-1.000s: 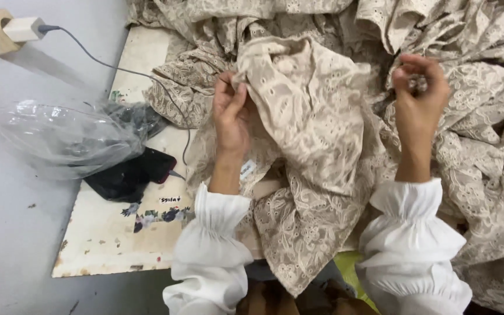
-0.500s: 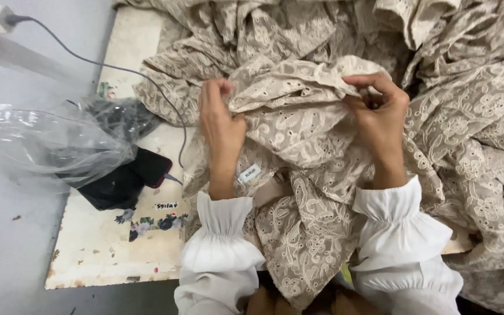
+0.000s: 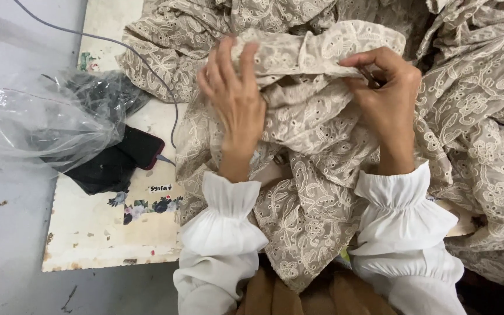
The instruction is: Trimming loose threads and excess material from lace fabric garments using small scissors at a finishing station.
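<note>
Embroidered beige fabric [image 3: 316, 64] bunched between left hand [image 3: 234, 99] and right hand [image 3: 386, 87].

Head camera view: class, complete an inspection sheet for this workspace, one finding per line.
Surface: worn pale board with a small floral print, lying on a grey floor.
Job's things: beige embroidered eyelet fabric, bunched in a heap.
Clutter: clear plastic bag; dark phone on black cloth.
Grippers: left hand and right hand both grip the fabric; white ruffled cuffs.
Cables: grey cable runs to the phone.
Surroundings: nothing seen.
</note>
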